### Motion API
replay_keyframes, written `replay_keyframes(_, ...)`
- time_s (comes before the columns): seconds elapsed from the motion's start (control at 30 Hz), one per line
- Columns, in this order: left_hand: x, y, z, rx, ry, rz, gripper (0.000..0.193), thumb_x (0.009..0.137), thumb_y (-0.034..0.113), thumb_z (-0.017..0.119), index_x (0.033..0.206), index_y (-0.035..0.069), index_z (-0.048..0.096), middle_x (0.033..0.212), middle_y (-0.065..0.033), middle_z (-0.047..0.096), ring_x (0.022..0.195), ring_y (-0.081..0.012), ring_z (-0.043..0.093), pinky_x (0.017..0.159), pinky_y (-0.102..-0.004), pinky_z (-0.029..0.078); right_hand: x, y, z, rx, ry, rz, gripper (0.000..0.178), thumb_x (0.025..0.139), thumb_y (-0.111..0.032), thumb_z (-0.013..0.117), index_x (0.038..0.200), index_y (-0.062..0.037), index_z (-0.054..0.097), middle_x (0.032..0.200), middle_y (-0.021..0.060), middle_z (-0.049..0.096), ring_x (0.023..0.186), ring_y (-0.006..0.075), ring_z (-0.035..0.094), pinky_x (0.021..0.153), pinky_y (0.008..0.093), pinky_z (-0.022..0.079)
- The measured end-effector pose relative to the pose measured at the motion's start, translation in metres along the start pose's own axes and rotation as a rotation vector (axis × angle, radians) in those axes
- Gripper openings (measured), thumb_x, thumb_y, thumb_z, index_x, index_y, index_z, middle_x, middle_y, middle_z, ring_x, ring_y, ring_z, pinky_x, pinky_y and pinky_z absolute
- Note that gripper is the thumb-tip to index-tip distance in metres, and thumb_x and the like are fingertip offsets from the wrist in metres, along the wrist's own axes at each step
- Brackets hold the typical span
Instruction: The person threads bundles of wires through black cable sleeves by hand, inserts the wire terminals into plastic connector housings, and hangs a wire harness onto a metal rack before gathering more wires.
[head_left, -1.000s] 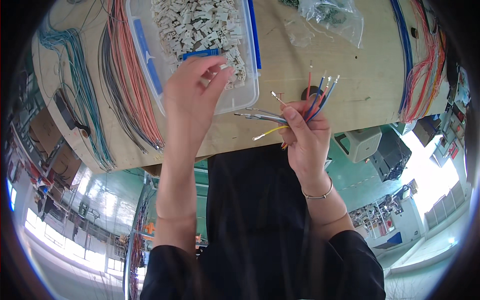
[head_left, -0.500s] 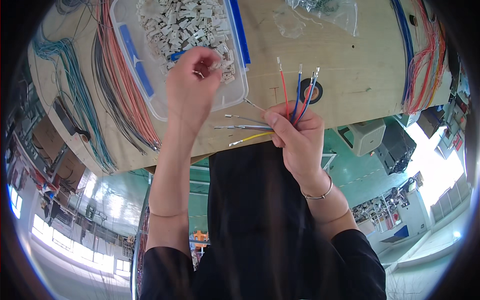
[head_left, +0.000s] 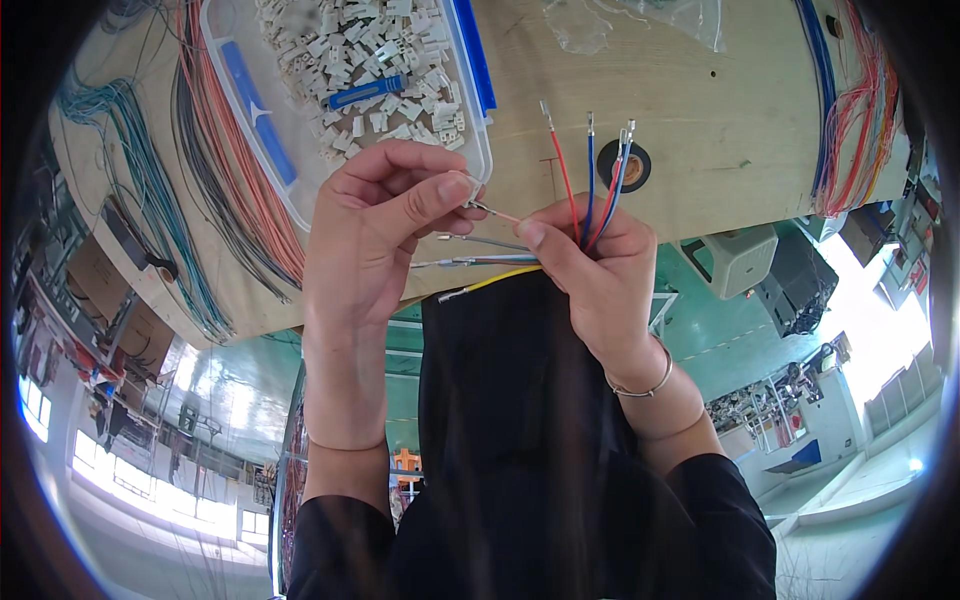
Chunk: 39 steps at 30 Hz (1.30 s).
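With the clock centred where the fingertips nearly meet, the left hand (head_left: 385, 225) comes up from seven o'clock, fingers curled, thumb and forefinger narrowed on a small white connector (head_left: 475, 190). The right hand (head_left: 610, 265) rises from five o'clock, wrist ringed by a bracelet (head_left: 645, 387), thumb pressed over a fan of wires (head_left: 591, 165). Red and blue ones stand up from this fist toward twelve, grey ones point to nine, and a yellow wire (head_left: 500, 282) dips below them. One pale wire (head_left: 505, 216) reaches the connector with its metal end; whether that end is seated inside cannot be told

Between ten and eleven, a clear tub (head_left: 483, 160) of white connectors (head_left: 340, 45), a blue tool (head_left: 366, 92) lying on them, sits close behind the left hand, which covers its near edge. A black tape roll (head_left: 641, 168) lies at two on the surface (head_left: 720, 140), partly behind the upright wires. Salmon and teal wire bundles (head_left: 140, 160) lie near nine, and a clear bag (head_left: 690, 20) between one and two
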<state>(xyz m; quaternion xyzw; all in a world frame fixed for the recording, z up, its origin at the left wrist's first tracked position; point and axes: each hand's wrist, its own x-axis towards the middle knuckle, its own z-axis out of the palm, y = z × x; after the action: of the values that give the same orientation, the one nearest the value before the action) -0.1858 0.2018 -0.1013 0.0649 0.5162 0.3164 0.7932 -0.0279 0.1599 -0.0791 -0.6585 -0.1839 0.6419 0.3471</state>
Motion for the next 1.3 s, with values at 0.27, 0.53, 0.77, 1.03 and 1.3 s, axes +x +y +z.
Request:
replay_keyframes(0.27, -0.001, -0.002, -0.002, 0.138, -0.032, 0.135, 0.016, 0.067, -0.003, 0.065, 0.08, -0.002, 0.056, 0.074, -0.0094, 0.061, 0.067, -0.0121, 0.058, 0.061, -0.0216, 0.047, 0.0, -0.006, -0.001, -0.098, 0.03, -0.005, 0.004, 0.074, 0.0, 0.059, 0.071, 0.0014, 0.057, 0.056, -0.0044, 0.049, 0.051, 0.0, 0.038, 0.045, 0.0145, 0.028)
replay_keyframes(0.53, 0.0, -0.002, -0.001, 0.188, 0.034, 0.123, 0.016, 0.066, -0.004, 0.066, 0.078, -0.002, 0.056, 0.07, -0.0098, 0.06, 0.062, -0.0128, 0.058, 0.059, -0.0212, 0.046, -0.005, -0.005, 0.0, -0.158, 0.007, -0.051, 0.004, 0.073, 0.001, 0.059, 0.07, 0.0017, 0.056, 0.055, -0.0044, 0.049, 0.05, -0.0001, 0.039, 0.045, 0.0145, 0.029)
replay_keyframes(0.77, -0.002, 0.0, 0.003, 0.184, 0.027, 0.094, 0.015, 0.065, -0.004, 0.066, 0.077, -0.002, 0.056, 0.07, -0.0097, 0.061, 0.063, -0.0128, 0.058, 0.058, -0.0209, 0.046, -0.002, -0.007, 0.0, -0.164, 0.023, -0.065, 0.003, 0.073, 0.001, 0.06, 0.072, 0.0015, 0.057, 0.055, -0.0045, 0.049, 0.05, -0.0006, 0.04, 0.045, 0.0144, 0.029)
replay_keyframes(1.03, -0.002, -0.012, 0.008, 0.371, -0.01, 0.059, 0.014, 0.065, -0.004, 0.066, 0.076, -0.001, 0.056, 0.069, -0.0079, 0.061, 0.065, -0.0103, 0.058, 0.059, -0.0205, 0.046, -0.002, -0.002, -0.005, -0.163, -0.07, -0.075, 0.003, 0.074, 0.0, 0.06, 0.074, 0.0019, 0.057, 0.057, -0.0038, 0.05, 0.051, -0.0006, 0.04, 0.045, 0.0141, 0.03)
replay_keyframes(1.3, -0.004, -0.014, 0.005, 0.104, 0.03, 0.063, 0.013, 0.068, -0.003, 0.064, 0.077, -0.002, 0.055, 0.07, -0.0102, 0.06, 0.064, -0.0146, 0.059, 0.059, -0.0227, 0.047, 0.002, -0.004, -0.009, -0.171, -0.139, -0.027, 0.008, 0.078, -0.004, 0.057, 0.081, 0.0029, 0.058, 0.06, -0.0032, 0.052, 0.052, -0.0003, 0.038, 0.045, 0.0142, 0.028)
